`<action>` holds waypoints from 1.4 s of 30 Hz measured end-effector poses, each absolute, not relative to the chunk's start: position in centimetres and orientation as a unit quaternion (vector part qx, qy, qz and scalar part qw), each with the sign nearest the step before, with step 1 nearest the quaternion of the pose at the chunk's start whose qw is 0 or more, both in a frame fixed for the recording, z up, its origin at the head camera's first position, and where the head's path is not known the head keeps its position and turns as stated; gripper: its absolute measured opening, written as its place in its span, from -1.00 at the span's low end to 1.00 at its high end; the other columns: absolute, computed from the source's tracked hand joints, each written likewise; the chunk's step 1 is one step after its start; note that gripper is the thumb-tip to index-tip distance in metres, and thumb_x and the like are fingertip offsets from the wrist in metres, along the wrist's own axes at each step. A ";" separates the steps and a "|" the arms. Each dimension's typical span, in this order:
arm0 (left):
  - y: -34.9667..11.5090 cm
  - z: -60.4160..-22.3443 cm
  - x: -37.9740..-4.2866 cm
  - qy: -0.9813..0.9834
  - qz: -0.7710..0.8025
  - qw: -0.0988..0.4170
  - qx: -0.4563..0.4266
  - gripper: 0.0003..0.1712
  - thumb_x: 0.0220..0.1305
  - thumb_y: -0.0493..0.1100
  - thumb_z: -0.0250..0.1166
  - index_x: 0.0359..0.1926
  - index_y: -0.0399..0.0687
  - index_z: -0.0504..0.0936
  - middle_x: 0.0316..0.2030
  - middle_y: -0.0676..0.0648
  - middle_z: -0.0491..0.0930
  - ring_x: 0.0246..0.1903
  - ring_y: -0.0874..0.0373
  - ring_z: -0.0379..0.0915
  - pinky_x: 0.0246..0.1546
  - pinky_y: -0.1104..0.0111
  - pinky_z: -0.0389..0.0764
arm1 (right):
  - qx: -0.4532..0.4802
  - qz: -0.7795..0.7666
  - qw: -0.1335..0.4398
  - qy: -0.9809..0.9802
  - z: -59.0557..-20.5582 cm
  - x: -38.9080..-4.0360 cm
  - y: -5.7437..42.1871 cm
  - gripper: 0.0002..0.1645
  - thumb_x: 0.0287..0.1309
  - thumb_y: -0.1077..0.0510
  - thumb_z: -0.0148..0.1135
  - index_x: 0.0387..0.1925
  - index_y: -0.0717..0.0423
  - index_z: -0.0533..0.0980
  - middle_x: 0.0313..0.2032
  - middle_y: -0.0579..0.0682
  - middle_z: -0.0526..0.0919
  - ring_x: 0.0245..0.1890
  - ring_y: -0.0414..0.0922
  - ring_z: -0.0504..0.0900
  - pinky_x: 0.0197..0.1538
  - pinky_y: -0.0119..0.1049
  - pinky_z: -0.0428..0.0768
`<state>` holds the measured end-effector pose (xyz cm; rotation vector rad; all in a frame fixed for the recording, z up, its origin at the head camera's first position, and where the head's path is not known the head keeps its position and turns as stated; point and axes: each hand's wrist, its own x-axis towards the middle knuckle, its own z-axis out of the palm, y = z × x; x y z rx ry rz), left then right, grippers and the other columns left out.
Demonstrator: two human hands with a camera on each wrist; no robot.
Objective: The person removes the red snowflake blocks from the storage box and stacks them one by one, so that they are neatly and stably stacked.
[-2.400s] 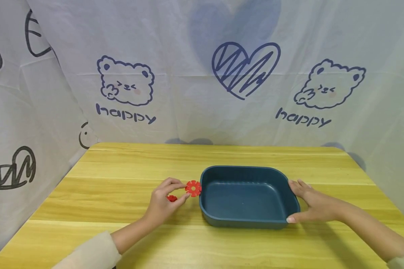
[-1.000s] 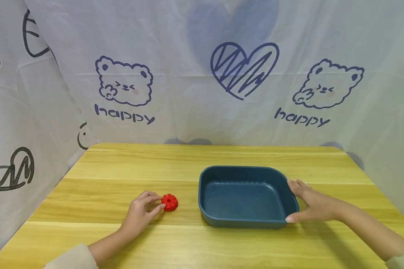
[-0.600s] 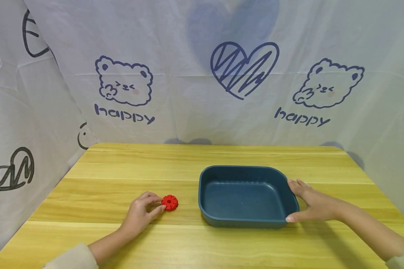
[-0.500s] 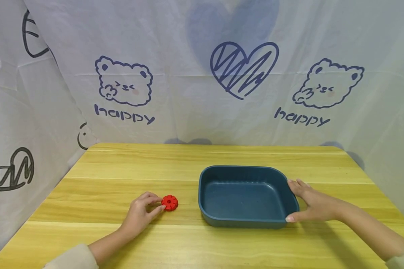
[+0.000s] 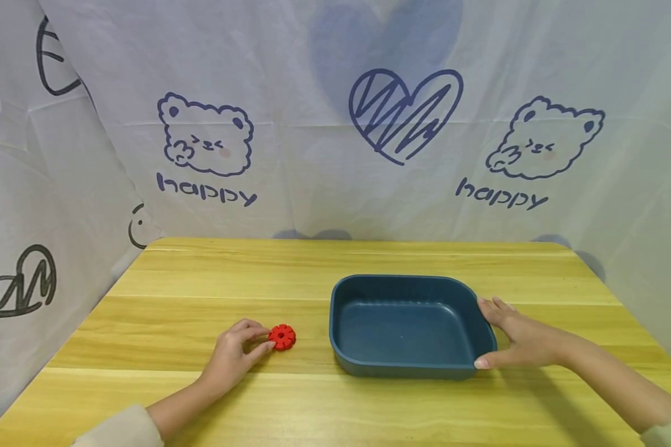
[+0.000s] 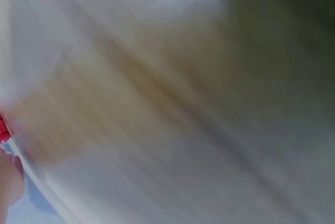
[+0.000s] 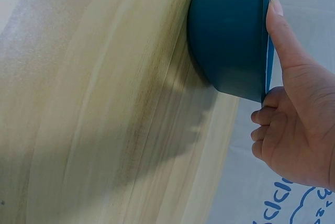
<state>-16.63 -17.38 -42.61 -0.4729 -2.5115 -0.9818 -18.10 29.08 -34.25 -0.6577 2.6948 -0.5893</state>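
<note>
In the head view my left hand (image 5: 232, 354) pinches the near-left edge of a red notched plastic disc (image 5: 282, 337) between thumb and fingers. This disc, with a hole in its middle, lies on top of a second red disc on the table. The left wrist view shows only a sliver of red disc (image 6: 4, 130) beside part of the hand (image 6: 10, 179). My right hand (image 5: 522, 341) grips the right end of a dark blue rectangular basin (image 5: 414, 372). Its thumb lies along the basin's rim in the right wrist view, the other fingers curled near the corner.
Everything stands on a yellow wood-grain table (image 5: 201, 273). A white curtain (image 5: 307, 161) printed with bears and hearts hangs behind it and along the sides. The basin's inside shows no objects.
The left hand has moved left and down from the basin's left rim, laying its red disc onto the other red disc. It has since kept still. The right hand and basin have barely moved.
</note>
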 end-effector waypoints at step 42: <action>-17.2 -42.5 -16.6 -0.902 -0.355 0.188 -0.157 -0.79 -0.09 -0.33 0.44 -0.35 -0.30 0.68 -0.38 -0.05 0.59 -0.37 0.13 0.55 -0.35 0.40 0.62 | -0.229 -0.208 0.151 0.939 -34.1 -18.0 29.0 0.34 -0.12 -0.26 0.35 0.34 0.53 -0.11 0.35 0.49 -0.10 0.31 0.49 -0.21 0.18 0.44 -0.04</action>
